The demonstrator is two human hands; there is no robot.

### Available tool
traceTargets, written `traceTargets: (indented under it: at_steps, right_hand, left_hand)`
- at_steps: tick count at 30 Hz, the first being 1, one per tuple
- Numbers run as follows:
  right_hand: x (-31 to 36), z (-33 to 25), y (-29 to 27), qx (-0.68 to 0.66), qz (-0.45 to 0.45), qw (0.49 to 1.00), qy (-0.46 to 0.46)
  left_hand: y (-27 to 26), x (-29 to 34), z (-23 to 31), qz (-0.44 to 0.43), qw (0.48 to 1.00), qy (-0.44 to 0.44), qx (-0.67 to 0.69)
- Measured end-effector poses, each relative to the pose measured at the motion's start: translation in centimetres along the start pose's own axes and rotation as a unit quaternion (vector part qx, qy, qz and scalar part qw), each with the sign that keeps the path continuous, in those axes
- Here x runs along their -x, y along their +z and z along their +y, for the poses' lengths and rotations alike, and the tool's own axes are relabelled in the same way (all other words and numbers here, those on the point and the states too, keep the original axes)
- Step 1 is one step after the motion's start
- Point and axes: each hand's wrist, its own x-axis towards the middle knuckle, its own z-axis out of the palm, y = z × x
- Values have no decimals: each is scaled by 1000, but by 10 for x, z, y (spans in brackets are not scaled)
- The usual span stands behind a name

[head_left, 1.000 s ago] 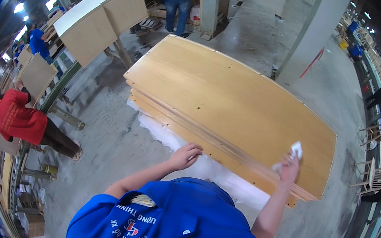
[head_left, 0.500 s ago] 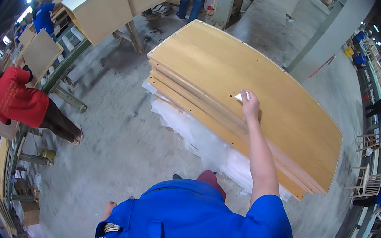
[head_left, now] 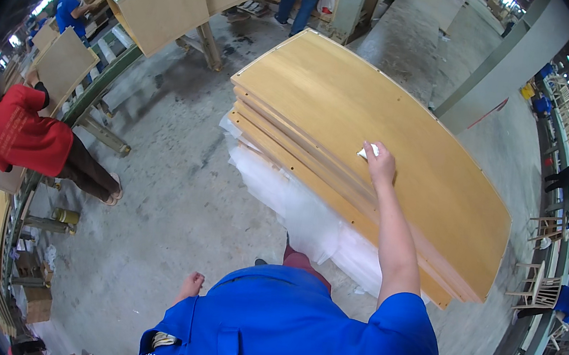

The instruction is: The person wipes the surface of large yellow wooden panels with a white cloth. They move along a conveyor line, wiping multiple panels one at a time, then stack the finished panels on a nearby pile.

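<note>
We recorded the right hand (head_left: 382,166) pinching a white wad (head_left: 365,151) inward of the top panel's (head_left: 437,195) near long edge, fingertips presumably above to leave its underside toward the wood, while the left hand (head_left: 192,283) hung half-curled, contents indeterminable.

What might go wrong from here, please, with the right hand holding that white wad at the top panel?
Grit under the white wad could scratch the top wooden panel. The lower panels have uneven near edges, so a hard push by the right hand might shift the stack. The white sheeting hanging below could snag a foot.
</note>
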Motion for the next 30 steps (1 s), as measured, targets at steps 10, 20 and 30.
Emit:
traceTargets:
  at_steps: [10,20,30]
  right_hand:
    - [-31,17,-1,-22,4,1000,4]
    - [-135,58,-3,20,83,996,1]
    - [-224,96,-14,54,146,987,41]
  left_hand:
    - [-4,-56,52,-5,999,-35,-22]
    - [34,-68,103,-10,999,-17,-48]
    - [48,-75,130,24,998,-50,-19]
